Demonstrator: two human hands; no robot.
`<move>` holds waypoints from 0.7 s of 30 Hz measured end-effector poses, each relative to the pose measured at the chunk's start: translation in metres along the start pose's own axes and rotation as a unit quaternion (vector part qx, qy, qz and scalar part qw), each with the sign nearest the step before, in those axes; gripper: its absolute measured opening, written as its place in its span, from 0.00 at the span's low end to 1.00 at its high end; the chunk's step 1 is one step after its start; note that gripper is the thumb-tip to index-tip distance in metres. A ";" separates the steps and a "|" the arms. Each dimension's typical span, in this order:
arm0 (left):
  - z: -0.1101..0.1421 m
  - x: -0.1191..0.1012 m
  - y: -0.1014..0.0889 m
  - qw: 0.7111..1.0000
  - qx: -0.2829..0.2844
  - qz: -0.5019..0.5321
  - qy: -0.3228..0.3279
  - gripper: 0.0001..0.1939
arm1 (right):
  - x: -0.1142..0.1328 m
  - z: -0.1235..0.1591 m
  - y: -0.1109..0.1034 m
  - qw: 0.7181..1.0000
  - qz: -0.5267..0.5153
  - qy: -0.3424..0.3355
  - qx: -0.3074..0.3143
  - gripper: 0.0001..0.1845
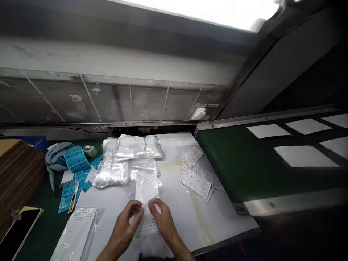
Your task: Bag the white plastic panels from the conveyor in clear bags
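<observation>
In front of me on the white board lies a white printed card (147,188), its lower part showing small rows of print. It appears to be in a thin clear plastic bag (146,207). My left hand (125,222) pinches the bag from the left, thumb and forefinger curled together. From the right, my right hand (164,222) pinches it close to the left fingertips. Beyond the card are stacked bundles of clear plastic bags (138,146). A pile of bagged white cards (74,232) rests left of my left hand. Loose printed cards (194,182) lie to the right.
A green conveyor belt (225,156) carrying white sheets (304,156) runs along the right. At left are blue printed sheets (76,159), a utility knife (73,196), a small jar (89,150), a phone-like dark device (20,232) and a cardboard stack (20,174).
</observation>
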State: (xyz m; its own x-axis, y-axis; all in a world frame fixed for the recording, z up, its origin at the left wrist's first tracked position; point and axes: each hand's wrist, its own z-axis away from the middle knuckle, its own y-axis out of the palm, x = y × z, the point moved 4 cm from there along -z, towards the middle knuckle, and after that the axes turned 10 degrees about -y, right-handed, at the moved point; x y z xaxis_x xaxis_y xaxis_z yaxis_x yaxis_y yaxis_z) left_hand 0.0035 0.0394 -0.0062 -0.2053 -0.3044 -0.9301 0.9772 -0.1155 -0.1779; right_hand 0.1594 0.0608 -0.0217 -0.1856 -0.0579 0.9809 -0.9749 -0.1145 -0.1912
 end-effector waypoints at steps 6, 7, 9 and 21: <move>0.013 -0.016 0.014 0.994 0.107 -0.009 -0.034 0.19 | 0.013 0.017 0.000 0.995 0.089 -0.038 0.036 0.12; 0.012 -0.020 0.013 0.996 0.082 -0.038 -0.022 0.17 | 0.014 0.020 0.000 0.991 0.120 -0.044 0.043 0.13; 0.010 -0.025 0.010 0.996 0.035 -0.080 0.013 0.14 | 0.016 0.024 0.000 0.982 0.170 -0.052 0.060 0.14; 0.016 -0.020 0.015 0.979 -0.004 0.173 -0.111 0.12 | 0.046 0.038 -0.018 0.965 0.253 -0.054 0.049 0.17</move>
State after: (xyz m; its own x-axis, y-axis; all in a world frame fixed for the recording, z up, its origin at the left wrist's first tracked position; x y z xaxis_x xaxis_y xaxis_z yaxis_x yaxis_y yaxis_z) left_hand 0.0220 0.0284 0.0153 0.1332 -0.5220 -0.8425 0.9904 0.0380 0.1330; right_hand 0.1729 0.0230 0.0252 -0.6160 -0.2343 0.7521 -0.7449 -0.1374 -0.6529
